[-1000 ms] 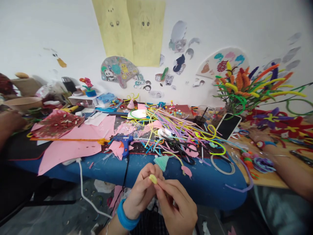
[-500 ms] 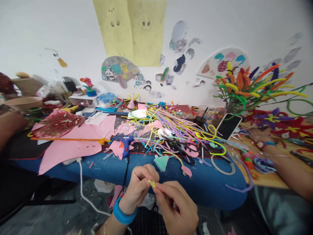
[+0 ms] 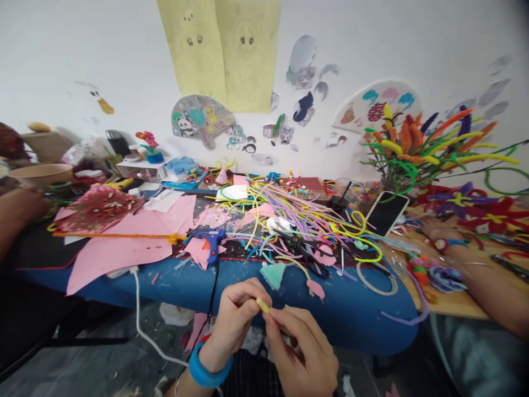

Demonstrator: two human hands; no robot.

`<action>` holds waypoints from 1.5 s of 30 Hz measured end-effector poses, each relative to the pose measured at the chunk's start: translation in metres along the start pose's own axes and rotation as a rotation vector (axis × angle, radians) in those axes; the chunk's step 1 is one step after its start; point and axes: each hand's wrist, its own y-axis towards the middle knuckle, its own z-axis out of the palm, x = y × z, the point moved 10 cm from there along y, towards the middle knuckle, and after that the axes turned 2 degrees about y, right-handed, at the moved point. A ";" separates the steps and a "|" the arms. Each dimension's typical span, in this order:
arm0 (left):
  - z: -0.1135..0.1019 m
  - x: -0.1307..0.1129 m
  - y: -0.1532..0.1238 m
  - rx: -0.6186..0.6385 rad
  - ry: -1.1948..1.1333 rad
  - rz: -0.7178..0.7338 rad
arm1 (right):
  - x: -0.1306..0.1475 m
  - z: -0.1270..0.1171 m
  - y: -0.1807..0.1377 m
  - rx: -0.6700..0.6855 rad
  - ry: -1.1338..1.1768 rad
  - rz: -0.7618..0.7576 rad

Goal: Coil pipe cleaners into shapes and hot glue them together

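- A small yellow piece (image 3: 263, 305) is pinched between a person's two hands, in front of the table's near edge.
- The left hand (image 3: 242, 314), a blue band (image 3: 210, 370) at its wrist, has thumb and curled fingers closed on the piece; the right hand (image 3: 303, 350) grips its lower end with thumb and forefinger, the tips nearly meeting.
- Along the table's (image 3: 351, 309) near edge lie a teal triangle (image 3: 273, 275) and a pink leaf-like shape (image 3: 316, 289), with black-handled scissors (image 3: 308, 256) just beyond.
- A blue glue gun (image 3: 214, 242) rests toward the near edge, left of the scissors, beside pink sheets (image 3: 119, 262) that spread toward the left end.
- Co-workers' arms reach in at both sides: one hand (image 3: 22, 209) at the left, a forearm (image 3: 475, 275) at the right.
- Fuzzy stems (image 3: 285, 201) are heaped across the middle; a phone (image 3: 384, 214) leans near the right end.
- Toward the far edge, a bright bouquet (image 3: 413, 138) rises at the right; yellow drawings (image 3: 248, 60) hang on the wall behind.
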 end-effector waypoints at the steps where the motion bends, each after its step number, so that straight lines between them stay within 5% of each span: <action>1: -0.001 -0.001 -0.001 -0.020 0.046 -0.011 | 0.001 -0.002 0.001 -0.007 -0.030 -0.012; 8: -0.006 -0.018 -0.006 -0.130 0.314 -0.040 | 0.008 -0.001 0.001 0.022 -0.144 -0.135; 23: 0.001 -0.006 -0.005 -0.016 0.432 -0.150 | -0.005 -0.005 -0.002 0.031 -0.126 -0.105; 26: 0.003 -0.022 -0.006 -0.021 0.569 0.013 | -0.006 -0.005 0.003 0.041 -0.093 -0.066; 32: 0.036 -0.074 -0.038 0.007 1.172 0.768 | -0.012 -0.004 0.013 0.138 -0.022 0.066; 35: 0.050 -0.072 -0.042 0.131 1.291 0.854 | -0.016 -0.002 0.014 0.254 -0.018 0.118; 38: 0.047 -0.072 -0.031 0.154 1.206 0.723 | -0.015 -0.001 0.014 0.369 -0.015 0.090; 42: 0.027 -0.051 -0.012 0.147 0.945 0.299 | -0.015 -0.001 0.017 0.461 0.006 0.060; 45: 0.020 -0.036 -0.008 0.160 0.791 0.111 | -0.016 0.001 0.021 0.494 0.035 0.069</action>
